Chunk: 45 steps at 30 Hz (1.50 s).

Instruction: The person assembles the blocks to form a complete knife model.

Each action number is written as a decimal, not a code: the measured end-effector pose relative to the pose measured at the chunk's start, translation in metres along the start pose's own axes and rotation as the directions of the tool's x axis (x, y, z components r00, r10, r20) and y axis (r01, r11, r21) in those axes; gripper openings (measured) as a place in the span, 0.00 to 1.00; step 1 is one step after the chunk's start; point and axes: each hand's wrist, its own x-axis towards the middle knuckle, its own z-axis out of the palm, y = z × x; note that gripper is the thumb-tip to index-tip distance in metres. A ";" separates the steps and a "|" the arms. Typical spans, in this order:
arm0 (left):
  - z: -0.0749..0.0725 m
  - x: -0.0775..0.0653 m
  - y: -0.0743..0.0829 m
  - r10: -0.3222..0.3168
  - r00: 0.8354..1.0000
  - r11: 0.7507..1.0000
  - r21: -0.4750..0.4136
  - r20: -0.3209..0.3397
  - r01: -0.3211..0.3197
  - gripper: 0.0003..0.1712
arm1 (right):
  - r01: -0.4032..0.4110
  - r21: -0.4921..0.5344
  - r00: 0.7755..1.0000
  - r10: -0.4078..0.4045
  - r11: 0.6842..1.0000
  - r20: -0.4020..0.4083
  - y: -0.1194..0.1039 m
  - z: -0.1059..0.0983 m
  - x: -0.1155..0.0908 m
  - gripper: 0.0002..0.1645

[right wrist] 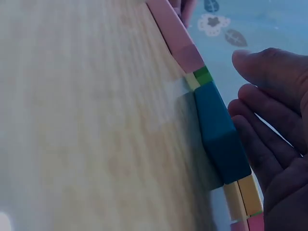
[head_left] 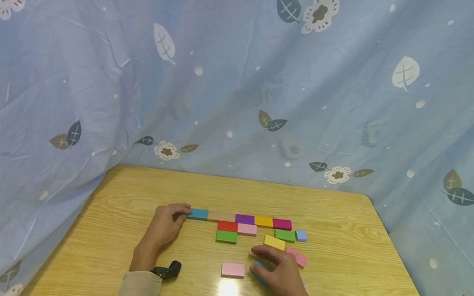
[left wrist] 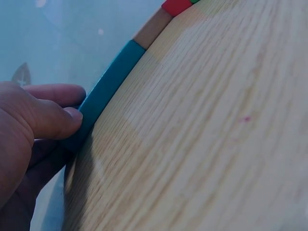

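Note:
At the left end of a row of blocks, my left hand [head_left: 166,224] pinches a blue block [head_left: 198,214] by its end, thumb on the near side and a finger behind it. In the left wrist view that block [left wrist: 108,86] lies end to end with a bare wood block [left wrist: 153,30]. My right hand [head_left: 282,271] hovers around another blue block [head_left: 260,272], partly hidden beneath it. In the right wrist view its thumb is well off this block [right wrist: 221,134], and the loosely bent fingers are right beside it. A pink block [head_left: 233,270] lies just left of that hand.
The row continues with purple [head_left: 245,219], yellow [head_left: 263,222] and magenta [head_left: 282,224] blocks. Red [head_left: 227,226], light pink [head_left: 247,229] and green [head_left: 226,236] blocks adjoin it in front. Loose yellow [head_left: 274,242], green [head_left: 285,235], small blue [head_left: 301,235] and pink [head_left: 297,257] blocks lie to the right.

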 end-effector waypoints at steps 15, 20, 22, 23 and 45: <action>0.001 0.003 0.001 -0.006 1.000 1.000 -0.018 0.013 0.007 0.13 | -0.103 -0.242 0.965 0.038 0.965 -0.259 -0.007 -0.011 -0.050 0.24; 0.000 0.004 0.002 -0.008 1.000 1.000 -0.018 0.016 0.008 0.13 | -0.159 -0.250 0.942 0.072 0.955 -0.327 -0.011 -0.008 -0.064 0.24; -0.001 0.004 0.002 -0.008 1.000 1.000 -0.013 0.013 0.008 0.13 | -0.187 -0.237 0.935 0.099 0.953 -0.340 -0.012 -0.006 -0.066 0.24; -0.001 0.004 0.002 -0.009 1.000 1.000 -0.014 0.011 0.009 0.13 | -0.197 -0.235 0.932 0.107 0.952 -0.347 -0.012 -0.005 -0.066 0.24; -0.001 0.003 0.000 -0.022 1.000 0.999 -0.024 0.007 0.022 0.14 | -0.211 -0.267 0.924 0.103 0.940 -0.368 -0.016 0.014 -0.054 0.21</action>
